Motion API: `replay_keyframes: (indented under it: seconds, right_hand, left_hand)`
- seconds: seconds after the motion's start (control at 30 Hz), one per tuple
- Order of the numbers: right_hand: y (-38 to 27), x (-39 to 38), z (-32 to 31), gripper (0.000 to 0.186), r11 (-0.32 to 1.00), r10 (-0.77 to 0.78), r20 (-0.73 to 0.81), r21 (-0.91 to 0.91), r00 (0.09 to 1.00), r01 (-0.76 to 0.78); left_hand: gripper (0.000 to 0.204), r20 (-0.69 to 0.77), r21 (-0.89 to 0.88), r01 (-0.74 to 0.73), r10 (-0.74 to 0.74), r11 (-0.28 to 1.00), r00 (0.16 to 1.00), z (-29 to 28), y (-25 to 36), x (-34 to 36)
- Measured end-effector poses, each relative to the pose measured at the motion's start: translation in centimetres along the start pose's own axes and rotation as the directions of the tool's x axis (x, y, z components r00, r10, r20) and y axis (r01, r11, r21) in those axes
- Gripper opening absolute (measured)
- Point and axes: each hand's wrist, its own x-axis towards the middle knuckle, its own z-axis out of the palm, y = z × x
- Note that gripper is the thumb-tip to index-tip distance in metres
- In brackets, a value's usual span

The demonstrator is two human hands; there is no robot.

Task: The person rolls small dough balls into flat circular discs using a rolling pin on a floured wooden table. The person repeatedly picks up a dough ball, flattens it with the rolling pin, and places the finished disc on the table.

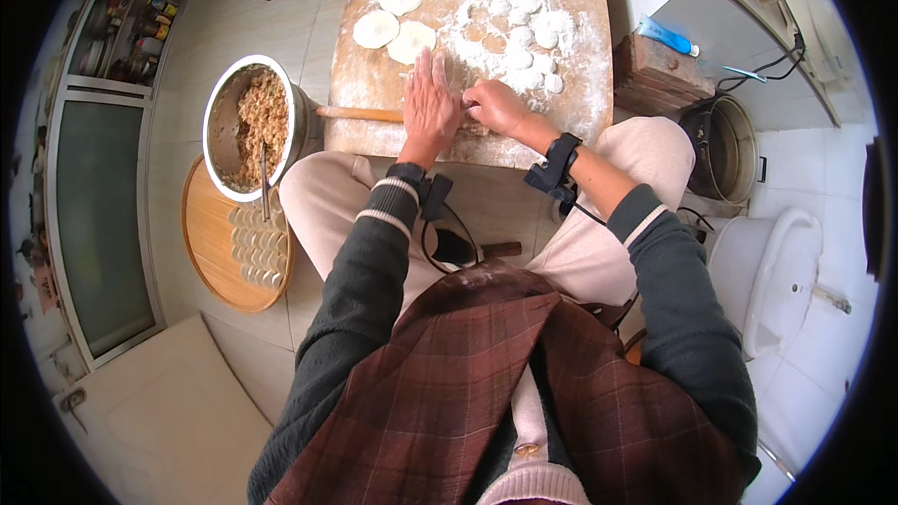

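Note:
My left hand [430, 108] lies over a wooden rolling pin [361, 114], fingers stretched out on the floured board [365, 70]. Beside it, my right hand [496, 110] has its fingers curled by the covered end of the pin; what they hold is hidden. Several flat round dough wrappers [376, 29] lie at the board's upper left, with several small floury dough pieces [519, 59] to the right. Both wrists wear black strapped devices.
A steel bowl of filling [262, 117] stands left, near a wooden tray [206, 234] with rows of dumplings [257, 243]. At right are a wooden box [655, 75], blue tube [669, 37], metal pot [725, 145] and white basin [753, 281]. My knees flank the board's near edge.

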Motion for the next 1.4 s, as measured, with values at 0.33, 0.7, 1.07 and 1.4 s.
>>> replay_keyframes:
  seconds: [0.33,0.7,1.07,1.4]
  right_hand:
    - [0.8,0.5,0.0,0.013,0.982,0.004,0.005,0.188,1.000,-0.004]
    - [-0.2,0.3,-0.5,0.012,0.983,0.078,0.029,0.164,0.997,-0.082]
    - [0.1,0.0,-0.3,0.011,0.990,0.109,0.039,0.082,0.993,-0.112]
    - [0.4,-0.2,0.0,0.011,0.986,0.112,-0.002,0.121,0.994,-0.111]
  left_hand:
    - [0.065,0.001,0.067,-0.072,0.073,0.995,0.997,-0.1,-0.3,-0.7]
    - [0.066,0.078,0.065,-0.033,0.027,0.997,0.997,0.0,-0.2,-0.3]
    - [0.069,0.186,0.099,-0.005,-0.014,0.995,0.982,-0.4,-0.3,-0.9]
    - [0.069,0.279,0.165,0.031,-0.077,0.986,0.957,-0.5,0.1,-0.6]
